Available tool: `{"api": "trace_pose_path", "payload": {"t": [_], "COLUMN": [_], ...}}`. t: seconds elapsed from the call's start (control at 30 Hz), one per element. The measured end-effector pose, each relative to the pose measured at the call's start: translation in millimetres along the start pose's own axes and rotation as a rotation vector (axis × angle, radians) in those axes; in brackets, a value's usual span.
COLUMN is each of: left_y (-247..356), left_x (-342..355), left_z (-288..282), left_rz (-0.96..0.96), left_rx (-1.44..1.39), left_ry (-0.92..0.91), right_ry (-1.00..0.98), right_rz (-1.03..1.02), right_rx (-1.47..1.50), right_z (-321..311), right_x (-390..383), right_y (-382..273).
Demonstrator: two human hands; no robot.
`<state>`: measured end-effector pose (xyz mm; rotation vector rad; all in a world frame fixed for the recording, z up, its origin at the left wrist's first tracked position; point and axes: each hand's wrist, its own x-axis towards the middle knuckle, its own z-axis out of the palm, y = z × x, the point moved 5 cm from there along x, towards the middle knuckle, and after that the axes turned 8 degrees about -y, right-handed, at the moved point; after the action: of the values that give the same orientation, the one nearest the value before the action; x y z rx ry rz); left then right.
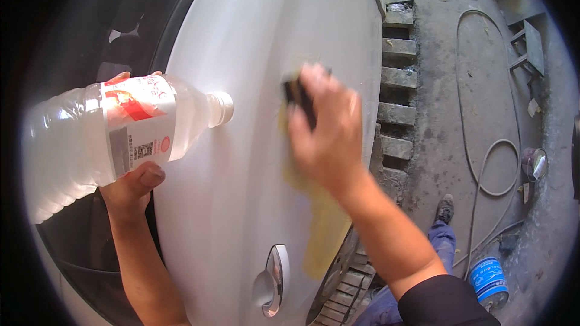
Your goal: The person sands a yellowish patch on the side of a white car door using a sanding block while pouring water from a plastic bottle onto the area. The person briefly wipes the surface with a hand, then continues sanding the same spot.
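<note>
My left hand (134,188) is wrapped round a large clear plastic bottle (187,118) with a red and white label. The bottle lies tilted on its side, its neck pointing right toward a white car door (235,163). Against the door panel, my right hand (329,127) grips a dark sanding block (300,98), slightly smeared by motion. Under and below that hand runs a patch of yellowish filler (320,229) on the paint. The block's lower face is hidden by my fingers and the panel.
A chrome door handle (277,281) sticks out near the bottom. Dark car windows (139,12) lie left. Right of the car are a slotted grating (399,78), a looped hose (459,84), a small stool (531,48), a can (534,164) and a blue bucket (489,281).
</note>
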<state>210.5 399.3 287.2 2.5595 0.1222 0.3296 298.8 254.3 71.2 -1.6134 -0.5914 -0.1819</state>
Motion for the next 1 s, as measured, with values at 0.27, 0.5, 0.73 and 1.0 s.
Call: {"api": "trace_pose_path", "payload": {"t": [0.27,0.5,0.73,1.0], "left_y": [0,-1,-4,0], "left_x": [0,1,-2,2], "left_z": [-3,-2,-8,-3], "left_rz": [0.012,0.017,0.010,0.000], "left_rx": [0.012,0.028,-0.017,-0.043], "left_ry": [-0.025,0.004,-0.022,-0.019], "right_ry": [-0.039,-0.131,-0.058,-0.051], "right_rz": [0.022,-0.037,-0.061,-0.175], "right_rx": [-0.058,0.007,0.019,-0.006], "right_z": [-8,-16,-5,-9], "right_x": [16,-59,-11,15], "right_y": [-2,-34,-11,11]}}
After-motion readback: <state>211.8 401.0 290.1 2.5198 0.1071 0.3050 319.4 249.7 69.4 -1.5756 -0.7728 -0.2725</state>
